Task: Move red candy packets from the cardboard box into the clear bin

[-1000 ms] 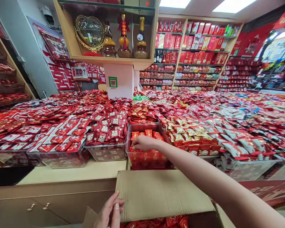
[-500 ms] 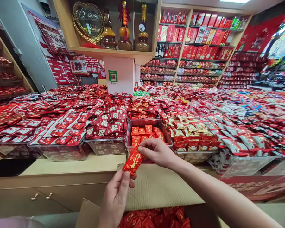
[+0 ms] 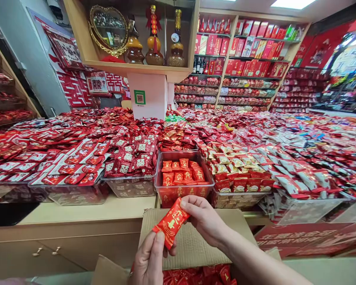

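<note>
A red candy packet with gold lettering (image 3: 172, 222) is stretched between my two hands, over a cardboard box flap. My left hand (image 3: 152, 253) pinches its lower left end. The upper right end is between the thumb and fingers of my right hand (image 3: 203, 217). Just beyond is a clear plastic bin (image 3: 156, 178) with red packets (image 3: 179, 174) standing in rows. Below my hands, more red packets (image 3: 201, 275) lie in the open cardboard box (image 3: 195, 243), partly cut off by the frame's bottom edge.
Bins of maroon packets (image 3: 133, 156) and cream-and-red packets (image 3: 243, 168) flank the middle bin. A black flat object (image 3: 8, 213) lies on the counter (image 3: 89, 211) at left. Overhead, a display cabinet (image 3: 136, 68) juts out. Packed shelves stand behind.
Both hands and the held packet have moved lower, away from the bin, and the packet's front faces up more. The bin and its rows now show fully, and more of the flap is visible.
</note>
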The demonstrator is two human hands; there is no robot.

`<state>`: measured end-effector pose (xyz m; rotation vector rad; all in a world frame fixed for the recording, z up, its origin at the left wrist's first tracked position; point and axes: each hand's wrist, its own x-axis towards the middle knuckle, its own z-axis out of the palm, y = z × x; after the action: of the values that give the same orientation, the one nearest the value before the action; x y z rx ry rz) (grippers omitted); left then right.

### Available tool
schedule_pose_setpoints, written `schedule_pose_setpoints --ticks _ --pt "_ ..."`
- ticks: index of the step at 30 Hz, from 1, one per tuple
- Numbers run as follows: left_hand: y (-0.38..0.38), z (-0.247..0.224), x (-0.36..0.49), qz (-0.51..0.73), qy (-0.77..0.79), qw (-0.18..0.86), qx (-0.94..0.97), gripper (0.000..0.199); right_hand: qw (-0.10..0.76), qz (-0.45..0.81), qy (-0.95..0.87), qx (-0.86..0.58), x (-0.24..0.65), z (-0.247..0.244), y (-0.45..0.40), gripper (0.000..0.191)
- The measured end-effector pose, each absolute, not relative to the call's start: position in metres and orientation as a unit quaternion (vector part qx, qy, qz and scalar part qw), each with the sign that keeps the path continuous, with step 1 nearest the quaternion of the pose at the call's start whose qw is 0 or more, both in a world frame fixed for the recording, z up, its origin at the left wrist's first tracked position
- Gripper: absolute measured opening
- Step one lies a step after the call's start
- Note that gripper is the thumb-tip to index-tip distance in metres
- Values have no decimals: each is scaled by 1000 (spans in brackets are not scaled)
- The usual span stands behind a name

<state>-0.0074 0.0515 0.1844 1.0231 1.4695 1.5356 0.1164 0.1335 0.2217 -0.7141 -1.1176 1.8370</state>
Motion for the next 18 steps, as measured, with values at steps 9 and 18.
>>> schedule_pose_setpoints --ticks 9,18 --pt "47 198 -12 523 577 373 505 31 403 687 -517 -312 126 220 135 26" --pt "53 188 -15 547 602 391 431 31 457 296 -757 -361 126 209 119 19"
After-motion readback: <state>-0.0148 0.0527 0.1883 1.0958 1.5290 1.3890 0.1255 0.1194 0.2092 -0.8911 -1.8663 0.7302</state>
